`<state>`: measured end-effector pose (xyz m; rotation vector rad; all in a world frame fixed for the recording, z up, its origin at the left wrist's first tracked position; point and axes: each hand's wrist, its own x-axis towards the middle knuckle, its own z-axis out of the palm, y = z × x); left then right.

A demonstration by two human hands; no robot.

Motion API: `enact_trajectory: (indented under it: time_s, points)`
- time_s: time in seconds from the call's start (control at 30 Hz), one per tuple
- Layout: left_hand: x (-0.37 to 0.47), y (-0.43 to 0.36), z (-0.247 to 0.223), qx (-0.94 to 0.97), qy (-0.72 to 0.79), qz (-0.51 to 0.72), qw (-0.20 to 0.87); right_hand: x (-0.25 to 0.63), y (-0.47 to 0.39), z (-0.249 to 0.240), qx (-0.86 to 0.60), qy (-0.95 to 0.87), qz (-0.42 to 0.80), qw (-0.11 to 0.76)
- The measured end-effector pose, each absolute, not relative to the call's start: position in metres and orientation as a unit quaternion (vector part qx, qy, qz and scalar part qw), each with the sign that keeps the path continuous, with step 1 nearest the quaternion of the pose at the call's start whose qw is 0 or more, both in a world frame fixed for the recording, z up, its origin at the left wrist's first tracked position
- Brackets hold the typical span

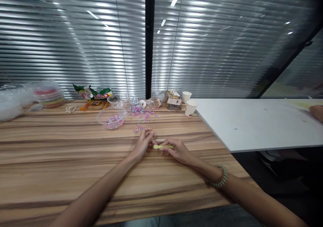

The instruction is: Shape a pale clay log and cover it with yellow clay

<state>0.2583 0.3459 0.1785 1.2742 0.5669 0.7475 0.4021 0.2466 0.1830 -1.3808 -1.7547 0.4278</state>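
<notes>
The right hand [174,149] pinches a soft, perhaps fuzzy yellow strip [163,147]; the left hand's [145,142] grip is unclear.

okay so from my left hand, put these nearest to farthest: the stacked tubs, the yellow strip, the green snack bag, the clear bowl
From your left hand:
1. Yellow strip, by the fingertips
2. Clear bowl, ahead, left
3. Green snack bag, behind the bowl
4. Stacked tubs, far left

Head-worn view looks forward and down over the wooden table [75,173].
</notes>
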Motion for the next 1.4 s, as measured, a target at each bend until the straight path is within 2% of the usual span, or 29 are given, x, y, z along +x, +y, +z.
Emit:
enact_trajectory:
  time_s: [0.17,0.43,0.63,0.8,0.9,1.0,1.13,1.23,1.4]
  points:
    - [0.256,0.355,0.179,0.525,0.242,0.429,0.694,0.402,0.248,0.182,-0.571,-0.632,0.245,0.463]
    - [0.258,0.342,0.175,0.727,0.177,0.324,0.579,0.404,0.250,0.181,-0.570,-0.589,0.291,0.493]
    - [0.259,0.336,0.174,0.692,0.193,0.271,0.641,0.401,0.253,0.184,-0.498,-0.456,0.422,0.605]
    - [0.260,0.329,0.174,0.706,0.175,0.250,0.639,0.400,0.254,0.179,-0.445,-0.392,0.521,0.613]
    - [0.256,0.339,0.178,0.772,0.190,0.287,0.535,0.400,0.255,0.181,-0.459,-0.392,0.498,0.622]
    - [0.245,0.364,0.181,0.812,0.283,0.376,0.346,0.400,0.255,0.184,-0.473,-0.419,0.452,0.630]
    - [0.229,0.399,0.176,0.868,0.305,0.361,0.155,0.400,0.256,0.181,-0.479,-0.448,0.443,0.612]
    - [0.226,0.411,0.169,0.886,0.311,0.326,0.106,0.400,0.257,0.175,-0.465,-0.428,0.476,0.612]
    - [0.228,0.412,0.166,0.887,0.334,0.305,0.088,0.399,0.258,0.172,-0.445,-0.377,0.530,0.615]
